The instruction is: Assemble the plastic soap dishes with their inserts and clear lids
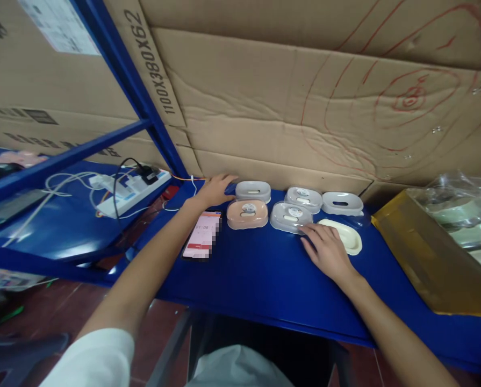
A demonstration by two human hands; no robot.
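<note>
Several oval soap dishes lie on the blue tabletop. My left hand [216,192] reaches to the back, fingers stretched out beside a grey soap dish [253,191]; a bit of clear plastic shows by its fingertips. In front of that dish is a peach soap dish [247,214] with a label on top. My right hand [324,247] rests open, partly covering a cream dish [350,237], its fingertips at the edge of a labelled grey soap dish [292,217]. Behind stand another labelled grey dish [303,199] and a light grey one [342,203] with a dark slot.
A phone [202,236] with a lit screen lies left of the dishes. On the right is a taped box [429,258] of plastic-wrapped pieces. Cardboard [264,97] walls the back. A blue frame post [123,70] and a power strip [133,193] with cables are at left.
</note>
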